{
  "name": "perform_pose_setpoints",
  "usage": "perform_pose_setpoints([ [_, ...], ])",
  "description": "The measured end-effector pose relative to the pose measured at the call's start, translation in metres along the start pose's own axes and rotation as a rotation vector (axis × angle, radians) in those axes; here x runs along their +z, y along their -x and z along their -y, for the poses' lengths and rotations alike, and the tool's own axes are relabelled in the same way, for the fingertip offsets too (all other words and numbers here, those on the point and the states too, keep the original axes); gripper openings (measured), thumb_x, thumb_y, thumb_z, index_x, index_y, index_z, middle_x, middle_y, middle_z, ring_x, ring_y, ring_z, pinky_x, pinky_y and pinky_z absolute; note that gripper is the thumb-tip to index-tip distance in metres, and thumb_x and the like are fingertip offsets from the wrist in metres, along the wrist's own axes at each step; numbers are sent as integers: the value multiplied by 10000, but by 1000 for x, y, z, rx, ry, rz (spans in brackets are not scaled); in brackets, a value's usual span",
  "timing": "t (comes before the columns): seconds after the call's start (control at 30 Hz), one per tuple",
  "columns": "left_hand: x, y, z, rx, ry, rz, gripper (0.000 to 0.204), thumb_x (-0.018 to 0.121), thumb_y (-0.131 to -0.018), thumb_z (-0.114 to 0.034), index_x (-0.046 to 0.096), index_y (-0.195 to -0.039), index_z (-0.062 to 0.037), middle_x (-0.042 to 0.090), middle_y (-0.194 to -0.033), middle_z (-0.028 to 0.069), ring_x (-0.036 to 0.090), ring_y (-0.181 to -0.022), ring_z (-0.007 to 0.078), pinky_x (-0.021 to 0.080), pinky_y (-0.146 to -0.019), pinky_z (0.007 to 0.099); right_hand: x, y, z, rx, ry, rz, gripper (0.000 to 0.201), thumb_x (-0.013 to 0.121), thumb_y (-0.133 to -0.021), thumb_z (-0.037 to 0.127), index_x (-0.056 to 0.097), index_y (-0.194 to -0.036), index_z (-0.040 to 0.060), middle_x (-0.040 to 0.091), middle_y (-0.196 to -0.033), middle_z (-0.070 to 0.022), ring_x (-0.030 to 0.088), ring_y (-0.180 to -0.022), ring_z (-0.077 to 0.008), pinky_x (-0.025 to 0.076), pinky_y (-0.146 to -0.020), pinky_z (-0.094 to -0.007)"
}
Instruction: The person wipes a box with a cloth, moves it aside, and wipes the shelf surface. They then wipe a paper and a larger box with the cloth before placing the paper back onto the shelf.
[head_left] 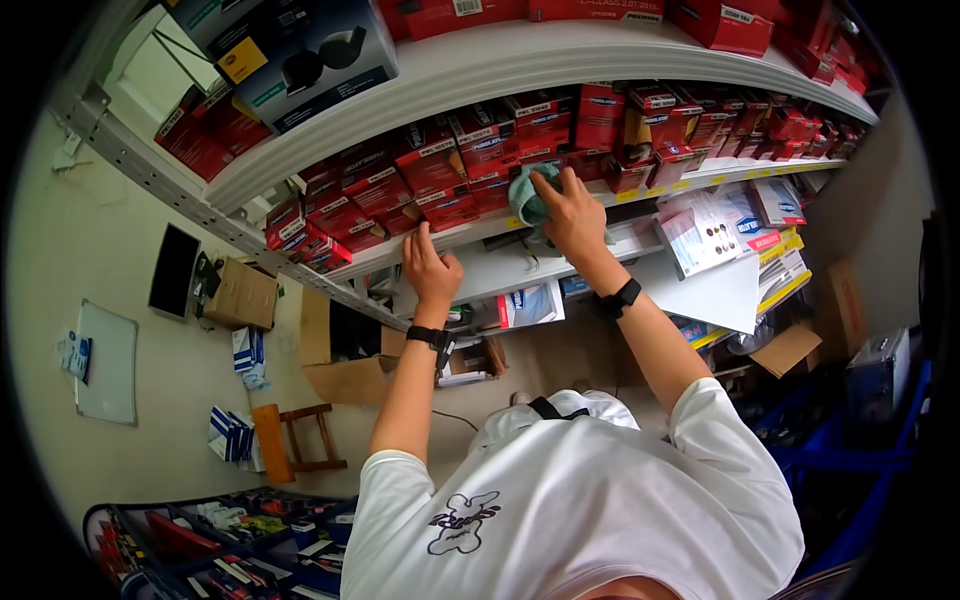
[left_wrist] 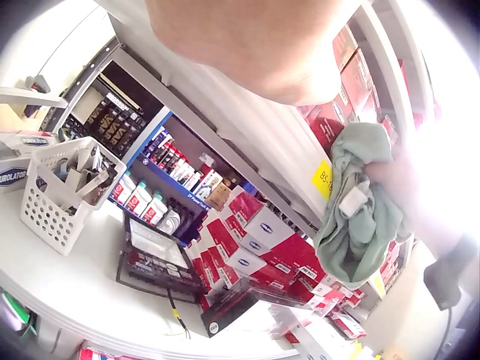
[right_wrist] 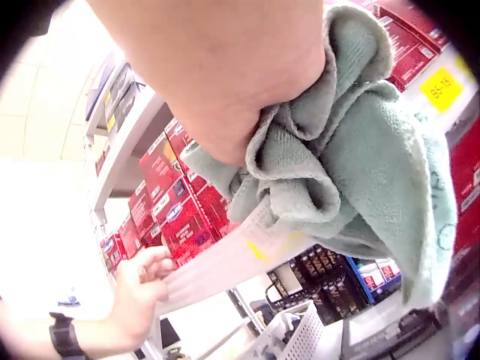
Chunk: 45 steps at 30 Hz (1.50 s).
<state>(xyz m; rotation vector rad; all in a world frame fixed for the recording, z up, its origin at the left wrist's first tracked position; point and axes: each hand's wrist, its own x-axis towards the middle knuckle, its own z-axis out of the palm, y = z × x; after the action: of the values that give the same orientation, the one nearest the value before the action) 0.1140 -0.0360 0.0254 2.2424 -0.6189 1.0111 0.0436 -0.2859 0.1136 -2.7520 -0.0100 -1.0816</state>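
Note:
In the head view the right hand [head_left: 577, 222] grips a bunched green cloth [head_left: 528, 200] at the front edge of a shelf of red boxes [head_left: 430, 165]. The same cloth [right_wrist: 375, 165] hangs in folds below the right hand [right_wrist: 225, 82] in the right wrist view. To its left, the left hand [head_left: 432, 272] rests at the shelf edge, fingertips by the lower boxes, holding nothing that shows. In the right wrist view the left hand [right_wrist: 141, 289] has its fingers bent at the white shelf edge [right_wrist: 217, 266].
Above is a shelf [head_left: 470, 60] with more boxes. On the lower shelf are a white basket [left_wrist: 67, 195], a dark open case [left_wrist: 157, 259] and stacked red-white boxes [left_wrist: 247, 240]. A cardboard box [head_left: 345, 380] and wooden chair [head_left: 290, 440] stand on the floor side.

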Motion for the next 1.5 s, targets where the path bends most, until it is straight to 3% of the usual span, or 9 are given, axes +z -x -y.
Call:
perform_pose_setpoints([
  [0.13, 0, 0, -1, 8, 17, -4, 621, 521, -722, -21, 496, -1333, 87, 603, -1203, 301, 542, -1134, 497, 412, -1047, 549, -3, 7, 0, -35, 22, 83, 675, 716, -659, 35, 617, -1299, 225, 519, -1055, -71, 621, -954, -260, 560, -625, -388],
  [0.37, -1, 0, -2, 57, -13, -34, 593, 526, -720, -2, 506, -1302, 108, 606, -1188, 301, 559, -1115, 476, 442, -1011, 541, -17, -11, 2, 19, -31, -20, 700, 718, -659, 38, 614, -1326, 222, 520, -1057, -74, 623, -959, -265, 561, -640, -397],
  [0.57, -10, -7, -9, 43, -29, -29, 577, 525, -724, 1, 524, -1295, 85, 626, -1162, 280, 570, -1101, 466, 451, -1010, 525, -4, 0, -8, 14, 8, 131, 666, 692, -652, 3, 667, -1274, 240, 521, -1045, -74, 632, -973, -276, 541, -657, -406],
  [0.73, -17, -15, -7, 9, 29, 19, 488, 530, -708, 1, 583, -1193, 25, 674, -1101, 225, 610, -1062, 427, 497, -944, 493, -33, -19, -9, 89, 0, -56, 606, 687, -675, 24, 678, -1244, 233, 538, -1016, -58, 634, -936, -256, 555, -653, -395],
  [0.87, -18, -16, -10, -21, 41, 31, 476, 527, -710, 2, 587, -1182, 26, 678, -1093, 221, 617, -1055, 422, 498, -944, 485, 3, 2, -26, 52, 21, -74, 616, 696, -658, 21, 681, -1239, 225, 535, -1016, -57, 635, -933, -252, 554, -649, -384],
  [1.0, -17, -15, -8, -14, 39, 19, 470, 530, -715, 2, 585, -1182, 27, 671, -1092, 228, 614, -1061, 430, 498, -954, 488, -9, -4, -26, 53, 47, 5, 614, 699, -661, 19, 681, -1244, 211, 536, -1024, -56, 640, -923, -258, 555, -653, -387],
  [1.13, -18, -15, -8, -20, 46, 52, 478, 539, -727, -10, 580, -1202, 25, 663, -1100, 247, 610, -1084, 440, 493, -975, 490, -37, -19, -14, 121, 4, -88, 532, 682, -692, 28, 707, -1196, 197, 546, -1009, -60, 643, -943, -268, 557, -666, -397],
  [1.27, -19, -15, -7, -4, 44, 39, 476, 540, -728, -11, 579, -1201, 25, 663, -1103, 246, 610, -1081, 442, 491, -976, 495, -1, 6, -26, 61, 59, 34, 569, 696, -677, 35, 695, -1222, 201, 550, -1016, -66, 648, -957, -267, 555, -655, -404],
  [1.5, -19, -15, -7, -19, 59, 57, 491, 562, -710, 2, 585, -1200, 12, 669, -1109, 225, 608, -1088, 426, 496, -960, 488, -16, -3, 28, -40, -123, 7, 639, 707, -660, 41, 654, -1279, 189, 545, -1025, -71, 639, -935, -271, 552, -647, -399],
])
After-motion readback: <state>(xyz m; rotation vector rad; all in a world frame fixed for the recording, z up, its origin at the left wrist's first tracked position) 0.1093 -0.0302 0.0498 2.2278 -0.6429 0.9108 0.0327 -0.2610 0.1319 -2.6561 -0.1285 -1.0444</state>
